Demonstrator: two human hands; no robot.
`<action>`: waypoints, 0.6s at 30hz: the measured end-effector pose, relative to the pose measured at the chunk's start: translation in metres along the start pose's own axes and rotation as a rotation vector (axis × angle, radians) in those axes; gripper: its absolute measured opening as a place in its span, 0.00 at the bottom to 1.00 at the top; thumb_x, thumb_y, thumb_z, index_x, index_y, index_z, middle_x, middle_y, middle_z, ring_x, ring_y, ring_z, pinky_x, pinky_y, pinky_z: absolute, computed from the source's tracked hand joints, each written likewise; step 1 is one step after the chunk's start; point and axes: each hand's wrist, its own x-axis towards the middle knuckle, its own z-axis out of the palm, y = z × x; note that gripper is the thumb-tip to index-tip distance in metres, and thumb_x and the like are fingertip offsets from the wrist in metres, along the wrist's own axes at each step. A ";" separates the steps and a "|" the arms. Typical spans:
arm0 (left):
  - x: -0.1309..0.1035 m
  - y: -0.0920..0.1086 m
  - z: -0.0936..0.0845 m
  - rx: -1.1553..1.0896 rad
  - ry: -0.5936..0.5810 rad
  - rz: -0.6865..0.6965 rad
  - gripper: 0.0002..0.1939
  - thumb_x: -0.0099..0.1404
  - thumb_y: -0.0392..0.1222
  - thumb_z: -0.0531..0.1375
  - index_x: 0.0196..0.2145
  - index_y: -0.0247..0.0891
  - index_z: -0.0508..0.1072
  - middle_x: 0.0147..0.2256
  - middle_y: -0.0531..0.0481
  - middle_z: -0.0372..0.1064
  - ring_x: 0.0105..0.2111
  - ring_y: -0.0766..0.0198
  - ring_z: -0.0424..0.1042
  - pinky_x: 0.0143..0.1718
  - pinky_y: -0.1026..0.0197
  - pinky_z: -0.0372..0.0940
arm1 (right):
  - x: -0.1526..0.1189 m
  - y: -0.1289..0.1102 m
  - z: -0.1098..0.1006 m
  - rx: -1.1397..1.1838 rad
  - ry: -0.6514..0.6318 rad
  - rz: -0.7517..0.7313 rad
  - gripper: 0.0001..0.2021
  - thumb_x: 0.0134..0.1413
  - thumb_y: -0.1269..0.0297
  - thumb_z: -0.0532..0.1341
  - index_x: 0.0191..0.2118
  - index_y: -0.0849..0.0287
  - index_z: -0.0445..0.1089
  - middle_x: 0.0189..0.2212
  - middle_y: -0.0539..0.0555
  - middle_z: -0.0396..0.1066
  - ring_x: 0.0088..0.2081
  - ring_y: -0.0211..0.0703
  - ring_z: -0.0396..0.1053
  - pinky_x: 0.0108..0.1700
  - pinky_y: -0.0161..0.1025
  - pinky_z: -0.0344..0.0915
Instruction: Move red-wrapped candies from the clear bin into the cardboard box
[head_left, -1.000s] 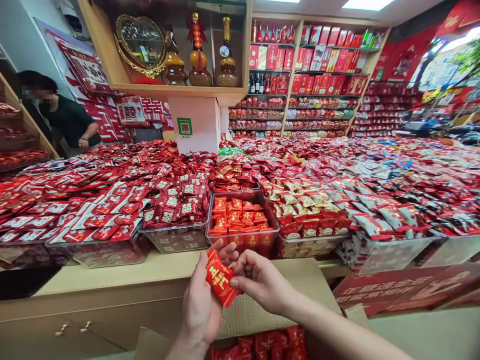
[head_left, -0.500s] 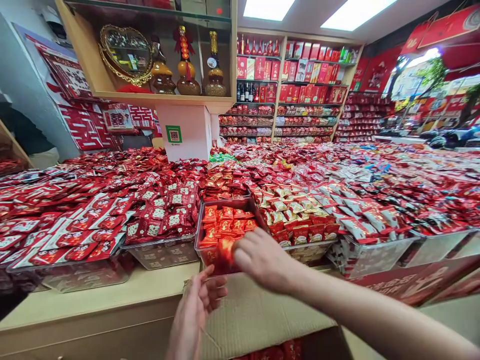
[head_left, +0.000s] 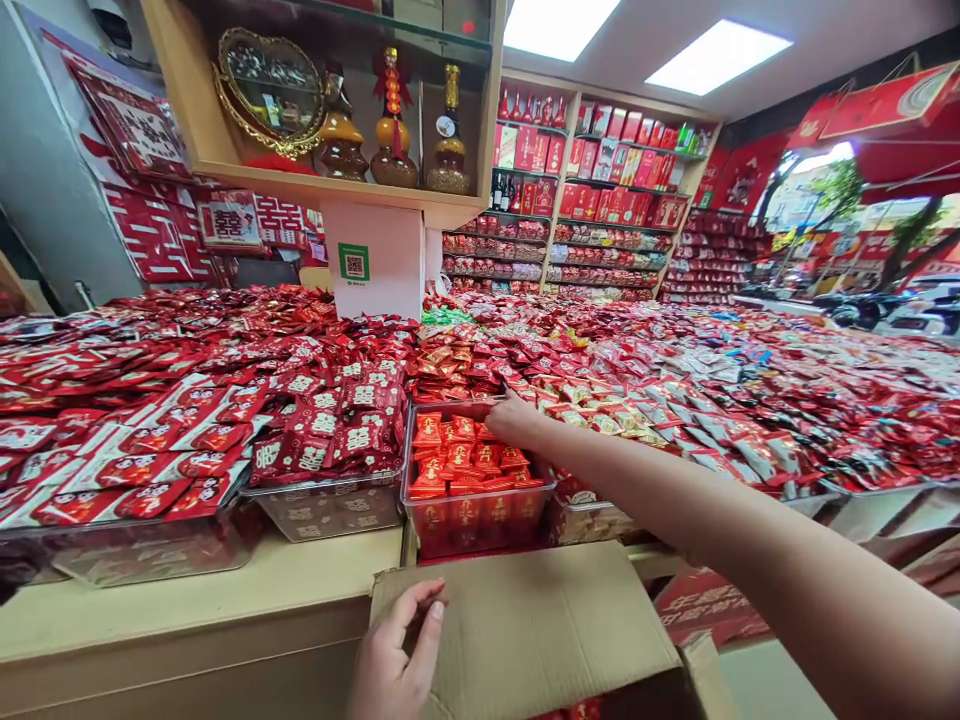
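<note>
Right hand at the far rim of the clear candy bin

The right hand (head_left: 514, 418) reaches over the clear bin (head_left: 480, 515) of red-orange packets (head_left: 465, 462) on the worktop (head_left: 187, 600); its grip cannot be told. The left hand (head_left: 394, 665), fingers loosely curled, rests on the cardboard box flap (head_left: 540, 630).

right hand (head_left: 517, 418): fingertips hidden behind packets at bin's (head_left: 480, 520) far rim
left hand (head_left: 394, 660): wrist cut off, bottom edge
box (head_left: 540, 630): inside hardly visible
</note>
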 end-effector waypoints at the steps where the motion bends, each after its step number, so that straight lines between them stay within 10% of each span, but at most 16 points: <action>1: 0.000 0.001 0.000 0.000 0.006 0.007 0.17 0.58 0.53 0.52 0.39 0.42 0.71 0.37 0.49 0.76 0.38 0.60 0.73 0.40 0.60 0.68 | 0.001 0.001 0.000 0.001 -0.045 -0.002 0.13 0.52 0.75 0.50 0.33 0.64 0.72 0.33 0.61 0.75 0.37 0.49 0.70 0.42 0.48 0.58; 18: 0.000 0.003 0.001 0.036 0.005 0.043 0.13 0.59 0.51 0.52 0.37 0.45 0.72 0.35 0.52 0.75 0.36 0.62 0.73 0.38 0.63 0.68 | 0.017 0.001 -0.022 0.054 -0.393 0.036 0.12 0.47 0.70 0.62 0.40 0.65 0.69 0.40 0.60 0.72 0.45 0.51 0.67 0.47 0.54 0.61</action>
